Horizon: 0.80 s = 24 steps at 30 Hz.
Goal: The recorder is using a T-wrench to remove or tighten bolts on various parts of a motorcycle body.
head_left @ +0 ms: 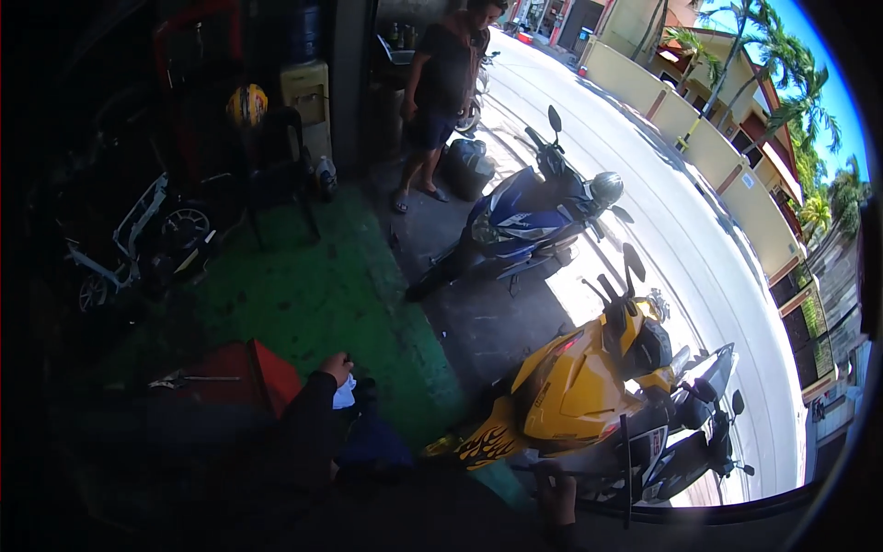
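My left hand (pixel 338 368) is curled closed at the end of a dark sleeve, just right of a red metal box or cart (pixel 273 377). Whatever its fingers hold is too dark and small to make out. Right below that hand is a piece of white cloth or paper (pixel 344 393), with dark blue fabric under it. My right hand (pixel 556 495) is low in the picture, beside the rear of a yellow motorcycle (pixel 575 386) with a flame-patterned panel (pixel 489 437). Deep shadow hides its fingers. A long metal tool (pixel 213 378) lies on the dark top next to the red box.
A blue motorcycle (pixel 515 216) and a dark scooter (pixel 690 460) stand near the yellow one, by the sunlit road (pixel 662 212). A person (pixel 446 83) stands near a black bag (pixel 469 168). A helmet rests on a chair (pixel 299 189) on the green floor (pixel 322 276); a bare frame is at left.
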Each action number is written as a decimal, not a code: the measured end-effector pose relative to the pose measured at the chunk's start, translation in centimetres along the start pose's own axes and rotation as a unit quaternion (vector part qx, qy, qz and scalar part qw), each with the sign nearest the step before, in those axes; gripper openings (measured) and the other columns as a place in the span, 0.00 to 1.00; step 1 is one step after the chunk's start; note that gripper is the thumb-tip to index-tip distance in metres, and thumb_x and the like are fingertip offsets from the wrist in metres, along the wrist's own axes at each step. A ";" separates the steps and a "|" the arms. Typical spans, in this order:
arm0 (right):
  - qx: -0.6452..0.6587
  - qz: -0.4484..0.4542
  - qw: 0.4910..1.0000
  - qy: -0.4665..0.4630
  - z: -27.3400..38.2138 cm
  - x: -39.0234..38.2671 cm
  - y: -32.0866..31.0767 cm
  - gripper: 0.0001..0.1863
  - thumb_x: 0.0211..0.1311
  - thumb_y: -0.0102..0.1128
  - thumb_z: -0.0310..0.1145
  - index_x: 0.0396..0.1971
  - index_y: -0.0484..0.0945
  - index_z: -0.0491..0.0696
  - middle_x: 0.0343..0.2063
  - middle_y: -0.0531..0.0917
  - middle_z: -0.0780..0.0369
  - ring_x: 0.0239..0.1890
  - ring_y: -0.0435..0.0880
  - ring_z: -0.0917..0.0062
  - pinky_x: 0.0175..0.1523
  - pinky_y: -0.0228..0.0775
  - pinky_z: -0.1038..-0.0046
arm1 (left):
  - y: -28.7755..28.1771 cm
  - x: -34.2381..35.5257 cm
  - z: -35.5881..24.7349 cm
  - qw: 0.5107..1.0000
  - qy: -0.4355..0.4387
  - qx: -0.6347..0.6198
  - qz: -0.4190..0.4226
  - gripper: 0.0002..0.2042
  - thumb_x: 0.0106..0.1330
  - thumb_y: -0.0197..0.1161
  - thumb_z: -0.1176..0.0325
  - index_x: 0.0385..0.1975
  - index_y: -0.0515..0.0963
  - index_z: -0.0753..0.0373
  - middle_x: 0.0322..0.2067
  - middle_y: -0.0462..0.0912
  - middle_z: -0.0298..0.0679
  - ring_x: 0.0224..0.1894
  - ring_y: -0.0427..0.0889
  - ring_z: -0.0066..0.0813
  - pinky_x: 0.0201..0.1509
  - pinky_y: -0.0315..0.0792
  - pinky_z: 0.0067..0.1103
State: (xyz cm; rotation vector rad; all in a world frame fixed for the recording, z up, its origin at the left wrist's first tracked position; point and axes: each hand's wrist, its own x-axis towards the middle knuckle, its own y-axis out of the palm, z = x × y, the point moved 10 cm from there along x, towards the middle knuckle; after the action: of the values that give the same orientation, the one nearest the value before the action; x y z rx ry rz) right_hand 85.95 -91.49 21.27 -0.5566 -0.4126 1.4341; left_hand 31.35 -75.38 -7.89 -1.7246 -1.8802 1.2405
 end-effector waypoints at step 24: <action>-0.010 0.064 0.994 0.091 12.2 43.5 24.9 0.13 0.60 0.61 0.28 0.43 0.83 0.41 0.36 0.87 0.59 0.35 0.84 0.67 0.45 0.74 0.72 | -21.8 35.1 5.0 0.992 -0.054 -0.097 0.061 0.16 0.62 0.65 0.65 0.48 0.81 0.65 0.41 0.86 0.45 0.41 0.84 0.42 0.47 0.77 0.31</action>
State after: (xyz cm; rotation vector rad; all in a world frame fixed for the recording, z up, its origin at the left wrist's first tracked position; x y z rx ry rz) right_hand 63.25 -45.75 13.76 -0.7344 -0.2486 1.4886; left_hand 5.36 -42.93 -5.72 -1.9337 -2.0443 1.2545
